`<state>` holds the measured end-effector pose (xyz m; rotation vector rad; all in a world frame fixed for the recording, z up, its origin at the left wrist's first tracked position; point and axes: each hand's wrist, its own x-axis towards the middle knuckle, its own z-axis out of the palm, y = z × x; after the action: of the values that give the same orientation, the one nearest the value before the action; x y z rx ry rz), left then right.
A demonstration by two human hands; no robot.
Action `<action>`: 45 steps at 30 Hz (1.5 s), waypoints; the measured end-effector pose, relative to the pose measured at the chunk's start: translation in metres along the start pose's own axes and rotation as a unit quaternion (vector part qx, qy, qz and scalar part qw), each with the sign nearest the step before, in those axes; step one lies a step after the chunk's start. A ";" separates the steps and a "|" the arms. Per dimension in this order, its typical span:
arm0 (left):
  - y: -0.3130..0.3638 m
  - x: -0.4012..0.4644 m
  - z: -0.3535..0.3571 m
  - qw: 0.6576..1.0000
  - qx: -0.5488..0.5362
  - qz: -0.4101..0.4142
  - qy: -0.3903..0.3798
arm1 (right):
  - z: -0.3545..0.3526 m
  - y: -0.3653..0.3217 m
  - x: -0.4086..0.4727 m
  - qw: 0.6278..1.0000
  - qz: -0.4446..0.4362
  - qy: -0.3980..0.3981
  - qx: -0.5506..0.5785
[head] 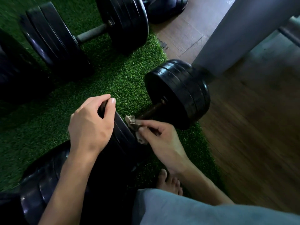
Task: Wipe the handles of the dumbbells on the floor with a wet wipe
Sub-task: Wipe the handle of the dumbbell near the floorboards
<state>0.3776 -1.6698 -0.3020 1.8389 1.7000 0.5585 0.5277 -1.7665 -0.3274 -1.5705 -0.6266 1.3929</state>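
Observation:
A black dumbbell lies on green turf; its far plate stack is in full view and its dark rusty handle runs down to the near plates. My right hand pinches a crumpled, dirty wet wipe against the near end of that handle. My left hand grips the top rim of the near plates. A second dumbbell with a grey handle lies farther back on the turf.
Green turf covers the floor, with wood flooring to the right. A grey post stands beside the dumbbell. More black plates lie at lower left and far left. My bare foot and grey shorts are below.

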 end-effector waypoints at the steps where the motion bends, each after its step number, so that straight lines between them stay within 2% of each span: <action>1: 0.000 -0.001 -0.003 0.999 -0.004 0.047 -0.022 | -0.002 -0.008 0.001 1.000 -0.011 0.011 -0.012; 4: 0.009 -0.003 -0.002 0.974 0.027 0.191 -0.119 | -0.014 -0.029 0.007 0.998 -0.039 0.029 -0.039; 6: 0.022 -0.002 0.006 0.959 0.020 0.223 -0.174 | -0.022 -0.042 0.008 0.995 -0.063 0.044 -0.060; 8: 0.036 0.000 0.015 0.959 -0.010 0.214 -0.186 | -0.028 -0.050 0.009 0.987 -0.100 0.088 -0.091; 10: 0.046 0.002 0.025 0.965 -0.033 0.202 -0.166 | -0.033 -0.055 0.009 0.977 -0.128 0.123 -0.120; 14: 0.061 -0.003 0.044 0.978 -0.101 0.144 -0.114 | -0.047 -0.060 0.011 0.976 -0.136 0.121 -0.122; 17: 0.068 -0.008 0.056 0.986 -0.139 0.068 -0.053 | -0.057 -0.071 0.015 0.974 -0.153 0.108 -0.129; 21: 0.078 -0.011 0.082 0.981 -0.175 -0.081 -0.015 | -0.077 -0.089 0.031 0.926 -0.223 0.194 -0.235; 23: 0.081 -0.008 0.095 0.971 -0.209 -0.120 -0.003 | -0.086 -0.095 0.039 0.914 -0.230 0.210 -0.259; 29: 0.080 0.001 0.124 0.970 -0.209 -0.122 0.026 | -0.090 -0.091 0.044 0.888 -0.272 0.191 -0.318; 33: 0.080 -0.010 0.128 0.969 -0.218 -0.107 0.042 | -0.088 -0.079 0.048 0.861 -0.293 0.205 -0.361; 35: 0.076 -0.016 0.134 0.975 -0.198 -0.084 0.050 | -0.085 -0.073 0.050 0.856 -0.289 0.218 -0.369; 37: 0.074 -0.023 0.140 0.969 -0.221 -0.099 0.052 | -0.083 -0.070 0.051 0.854 -0.287 0.231 -0.367; 40: 0.073 -0.035 0.150 0.934 -0.316 -0.154 0.057 | -0.082 -0.069 0.052 0.855 -0.299 0.244 -0.347; 42: 0.077 -0.047 0.158 0.882 -0.414 -0.221 0.053 | -0.082 -0.068 0.051 0.855 -0.307 0.246 -0.337; 43: 0.079 -0.053 0.162 0.831 -0.482 -0.274 0.050 | -0.081 -0.068 0.050 0.854 -0.309 0.245 -0.339; 45: 0.086 -0.062 0.165 0.683 -0.609 -0.400 0.045 | -0.081 -0.066 0.048 0.854 -0.309 0.243 -0.340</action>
<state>0.5428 -1.7547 -0.3652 0.0754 1.3413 1.0092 0.6284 -1.7203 -0.2974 -1.9111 -1.2470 0.2520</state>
